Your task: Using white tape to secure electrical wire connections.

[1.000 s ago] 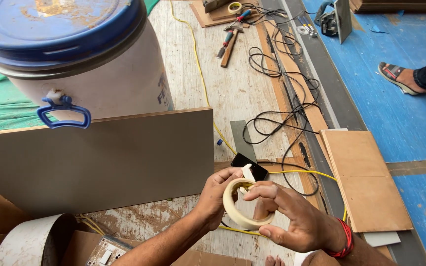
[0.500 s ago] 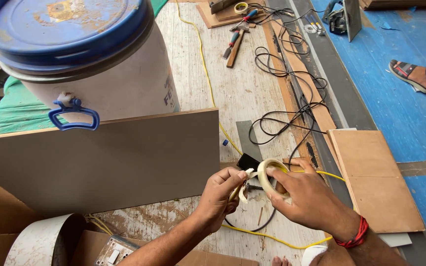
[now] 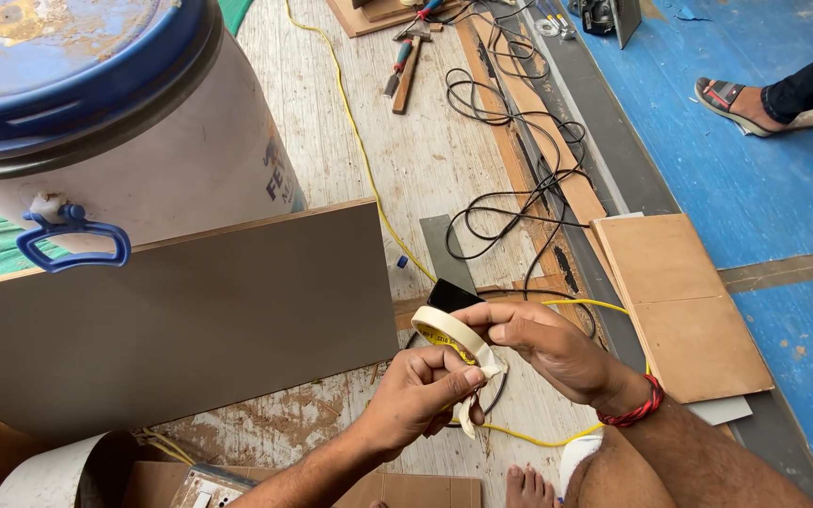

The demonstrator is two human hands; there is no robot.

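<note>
A roll of cream masking tape (image 3: 451, 331), a thin papery ring, sits low in the middle of the view between the person's two hands, over the worn, paint-scuffed plank floor (image 3: 444, 141). The right hand (image 3: 546, 346) curls around the roll's far side, fingers closed on its rim. The left hand (image 3: 419, 395) pinches the loose, crumpled end of the tape between thumb and forefinger just under the roll. A red thread band (image 3: 634, 411) circles the right wrist.

To the left leans a smooth, flat grey-brown laminate board (image 3: 181, 315), and behind it stands a big white plastic drum (image 3: 171, 160) with a rust-stained blue lid (image 3: 49, 66) and a blue handle (image 3: 72, 243); the lid is shut, so its contents cannot be told. A thin yellow cord (image 3: 355, 141) and a looping black cable (image 3: 519, 207) run across the floor. A plain brown plywood panel (image 3: 679, 301) lies at the right beside the blue-painted floor (image 3: 755, 179), where another person's sandalled foot (image 3: 755, 99) shows. A hammer (image 3: 405, 71) lies further up.

Compared with half a second before, the roll has tilted flatter and sits lower, and the left fingers have drawn the tape end downward, away from the ring.
</note>
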